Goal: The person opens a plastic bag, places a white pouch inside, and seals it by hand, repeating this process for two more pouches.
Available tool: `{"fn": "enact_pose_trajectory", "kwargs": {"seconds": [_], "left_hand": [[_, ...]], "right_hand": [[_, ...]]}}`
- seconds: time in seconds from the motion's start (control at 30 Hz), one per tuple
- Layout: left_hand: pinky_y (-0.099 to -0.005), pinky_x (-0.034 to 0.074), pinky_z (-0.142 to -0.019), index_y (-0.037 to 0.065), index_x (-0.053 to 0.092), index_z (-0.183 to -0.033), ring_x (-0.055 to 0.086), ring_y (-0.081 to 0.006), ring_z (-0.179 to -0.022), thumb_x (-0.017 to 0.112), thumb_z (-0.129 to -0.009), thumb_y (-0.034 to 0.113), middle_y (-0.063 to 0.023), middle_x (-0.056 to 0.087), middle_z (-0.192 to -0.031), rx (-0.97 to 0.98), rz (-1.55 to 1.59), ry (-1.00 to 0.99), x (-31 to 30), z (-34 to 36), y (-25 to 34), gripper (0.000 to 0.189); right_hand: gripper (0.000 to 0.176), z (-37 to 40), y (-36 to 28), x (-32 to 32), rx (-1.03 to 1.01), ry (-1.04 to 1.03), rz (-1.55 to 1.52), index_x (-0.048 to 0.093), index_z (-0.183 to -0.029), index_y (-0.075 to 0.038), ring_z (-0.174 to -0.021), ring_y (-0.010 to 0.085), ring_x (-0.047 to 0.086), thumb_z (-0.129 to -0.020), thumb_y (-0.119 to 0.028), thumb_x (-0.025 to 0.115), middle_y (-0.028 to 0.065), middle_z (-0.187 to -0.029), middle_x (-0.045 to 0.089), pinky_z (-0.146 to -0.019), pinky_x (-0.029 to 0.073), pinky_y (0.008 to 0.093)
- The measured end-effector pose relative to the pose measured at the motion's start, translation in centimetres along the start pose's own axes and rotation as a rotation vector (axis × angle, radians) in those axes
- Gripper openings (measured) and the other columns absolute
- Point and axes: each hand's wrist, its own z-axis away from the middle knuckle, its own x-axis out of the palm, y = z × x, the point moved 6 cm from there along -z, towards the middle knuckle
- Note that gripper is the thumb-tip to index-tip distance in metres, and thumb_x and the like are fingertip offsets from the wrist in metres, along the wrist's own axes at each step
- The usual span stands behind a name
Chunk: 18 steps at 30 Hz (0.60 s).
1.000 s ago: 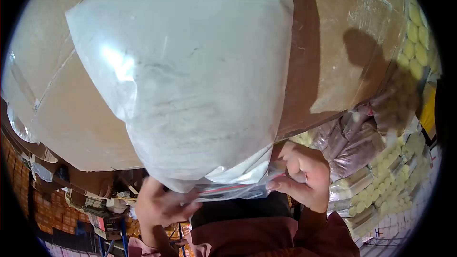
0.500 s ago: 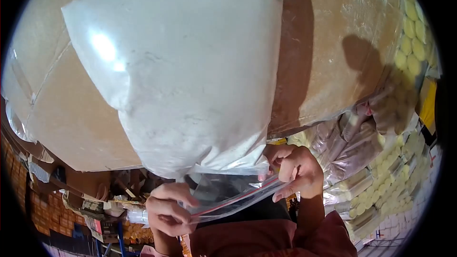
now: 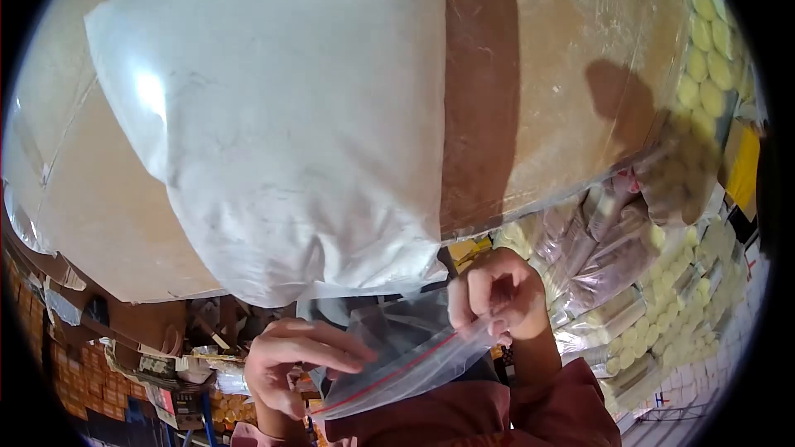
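A large white-filled plastic bag (image 3: 306,116) lies on brown cardboard. Its clear, empty mouth end (image 3: 406,356), crossed by a red zip strip, hangs over the near edge in front of my torso. My right hand (image 3: 501,294) pinches the right corner of this clear plastic. At the left end of the strip, my left hand (image 3: 302,364) has its fingers stretched over the plastic, with the thumb apart below them.
The cardboard (image 3: 571,74) stretches out on both sides beneath the bag. At the right are stacked packs of yellow round items (image 3: 708,74) and purplish plastic-wrapped bundles (image 3: 588,240). Orange-brown stacks (image 3: 91,372) and cluttered boxes (image 3: 170,368) stand at lower left.
My left hand's fingers have loosened and straightened over the plastic. My right hand has closed into a tighter pinch at the corner. The bag appears shifted left in view.
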Motion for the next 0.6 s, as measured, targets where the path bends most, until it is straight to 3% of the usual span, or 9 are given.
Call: {"fn": "enact_pose_trajectory", "kwargs": {"seconds": [0.07,0.1,0.17,0.27,0.3,0.4,0.5,0.57,0.6], "left_hand": [[-0.0420,0.055,-0.069,-0.009,0.069,-0.092,0.067,-0.0409,-0.082,0.063,-0.084,0.053,-0.0317,0.063,-0.100,0.067,-0.002,-0.078,0.9,-0.3,-0.2,0.063],[-0.0395,0.055,-0.062,-0.009,0.069,-0.087,0.068,-0.0365,-0.075,0.070,-0.083,0.040,-0.0292,0.065,-0.093,0.110,0.043,-0.193,1.4,-1.6,0.2,0.050],[-0.0281,0.049,-0.049,0.000,0.071,-0.079,0.066,-0.0267,-0.069,0.066,-0.083,0.050,-0.0221,0.067,-0.090,0.274,0.035,-0.330,1.6,-0.3,-0.5,0.051],[-0.0329,0.049,-0.059,0.007,0.062,-0.100,0.065,-0.0256,-0.079,0.068,-0.082,0.015,-0.0180,0.062,-0.102,0.662,0.305,-0.384,2.2,0.0,0.1,0.020],[-0.0373,0.052,-0.072,0.014,0.056,-0.127,0.064,-0.0259,-0.094,0.063,-0.085,0.011,-0.0146,0.057,-0.122,0.633,0.169,-0.476,1.9,0.5,0.3,0.042],[-0.0358,0.051,-0.053,-0.009,0.068,-0.081,0.066,-0.0307,-0.064,0.075,-0.081,0.024,-0.0259,0.066,-0.084,0.241,0.460,-0.318,0.3,3.4,-1.0,0.034],[-0.0324,0.046,-0.045,-0.007,0.063,-0.078,0.063,-0.0245,-0.053,0.073,-0.081,0.010,-0.0218,0.065,-0.071,0.247,0.699,-0.194,-1.7,4.8,-1.5,0.020],[-0.0323,0.044,-0.040,-0.007,0.059,-0.075,0.060,-0.0227,-0.049,0.070,-0.083,0.007,-0.0209,0.063,-0.066,0.276,0.615,0.289,-3.5,6.7,-2.3,0.019],[-0.0295,0.044,-0.037,-0.006,0.056,-0.074,0.059,-0.0203,-0.046,0.068,-0.083,0.007,-0.0211,0.062,-0.066,0.214,0.510,0.259,-4.2,6.6,-1.9,0.021]], "right_hand": [[0.013,-0.5,0.2,0.1,0.043,-0.005,0.009,0.052,-0.086,0.008,-0.055,0.0163,0.060,-0.082,0.005,0.063,0.0256,-0.097,0.056,-0.047,0.054,0.0247],[0.013,-0.7,0.3,-0.1,0.072,0.003,0.035,0.051,-0.087,0.008,-0.055,0.0166,0.060,-0.083,0.004,0.063,0.0255,-0.098,0.055,-0.047,0.055,0.0254],[0.019,-0.9,0.5,-0.3,0.107,0.069,0.018,0.052,-0.083,0.011,-0.050,0.0244,0.061,-0.074,0.004,0.068,0.0273,-0.089,0.055,-0.041,0.052,0.0278],[0.025,-0.9,1.0,0.1,0.118,0.032,-0.060,0.054,-0.083,0.009,-0.058,0.0211,0.057,-0.077,-0.009,0.070,0.0233,-0.086,0.055,-0.052,0.049,0.0295],[0.022,-1.2,1.2,0.2,0.053,-0.089,-0.060,0.054,-0.085,0.008,-0.064,0.0210,0.057,-0.080,-0.007,0.069,0.0218,-0.089,0.054,-0.055,0.050,0.0296],[0.014,-1.2,2.4,0.7,-0.010,-0.253,-0.141,0.057,-0.089,0.005,-0.074,0.0186,0.054,-0.086,-0.006,0.066,0.0168,-0.095,0.055,-0.064,0.044,0.0298],[0.012,-2.1,2.9,1.3,-0.010,-0.523,0.138,0.058,-0.088,0.003,-0.071,0.0144,0.052,-0.087,-0.006,0.065,0.0138,-0.092,0.058,-0.060,0.042,0.0267],[0.008,-2.1,1.9,0.5,-0.011,-0.318,0.291,0.059,-0.091,0.002,-0.064,0.0099,0.050,-0.089,-0.004,0.063,0.0109,-0.091,0.059,-0.055,0.039,0.0242],[0.006,-1.6,0.9,0.3,0.055,-0.106,0.385,0.059,-0.092,0.002,-0.061,0.0090,0.048,-0.089,-0.003,0.061,0.0099,-0.091,0.059,-0.053,0.038,0.0233]]}}
